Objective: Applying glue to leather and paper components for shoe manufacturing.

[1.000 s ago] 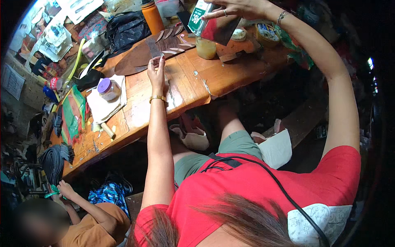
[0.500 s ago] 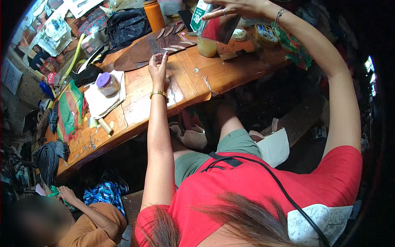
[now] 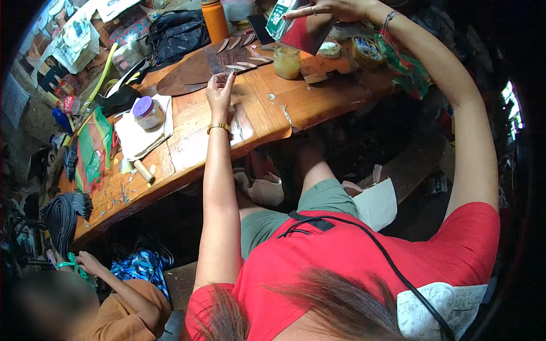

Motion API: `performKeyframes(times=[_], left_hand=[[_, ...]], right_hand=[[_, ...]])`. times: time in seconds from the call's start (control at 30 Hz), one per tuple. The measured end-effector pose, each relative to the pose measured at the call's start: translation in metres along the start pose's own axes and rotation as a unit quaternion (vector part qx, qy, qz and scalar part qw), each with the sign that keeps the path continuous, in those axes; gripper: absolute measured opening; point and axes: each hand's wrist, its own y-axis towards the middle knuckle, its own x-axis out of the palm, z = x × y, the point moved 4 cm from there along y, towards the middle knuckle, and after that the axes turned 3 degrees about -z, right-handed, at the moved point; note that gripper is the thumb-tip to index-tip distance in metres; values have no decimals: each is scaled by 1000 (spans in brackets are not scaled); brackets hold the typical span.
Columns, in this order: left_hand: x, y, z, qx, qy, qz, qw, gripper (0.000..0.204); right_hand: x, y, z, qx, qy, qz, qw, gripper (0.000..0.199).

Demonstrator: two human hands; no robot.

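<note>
Red cloth of the person's shirt (image 3: 364,267) fills the near view, a black cord (image 3: 398,273) running across it. Off to the near left another person in an orange top (image 3: 122,315) crouches below the wooden table (image 3: 267,111). From the near edge the left hand (image 3: 219,94) reaches onto the table, fingers (image 3: 226,81) drawn together as if pinching something small; what it grips I cannot tell. Toward the left end sit a purple-lidded jar (image 3: 148,112) on white paper (image 3: 142,133). Just beyond the left hand lies a dark brown leather piece (image 3: 196,68) with pointed strips. At the far edge the right hand (image 3: 330,8) is spread over a red-and-green packet (image 3: 298,28), fingertips gripping it above a glass jar of yellow stuff (image 3: 286,61). An orange bottle (image 3: 215,20) stands behind.
</note>
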Motion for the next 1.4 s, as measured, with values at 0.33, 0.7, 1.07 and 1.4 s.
performKeyframes(times=[0.33,0.7,1.07,1.4], left_hand=[[-1,0,4,1,24,10,1000,32],[0,3,-9,22,33,13,999,31],[0,1,-3,-5,49,17,999,29],[0,1,-3,27,63,14,998,31]], right_hand=[[9,7,8,-17,-36,15,999,110],[6,15,9,-38,-120,62,990,84],[6,14,10,-34,-99,58,993,85],[7,15,11,-29,-90,57,994,86]])
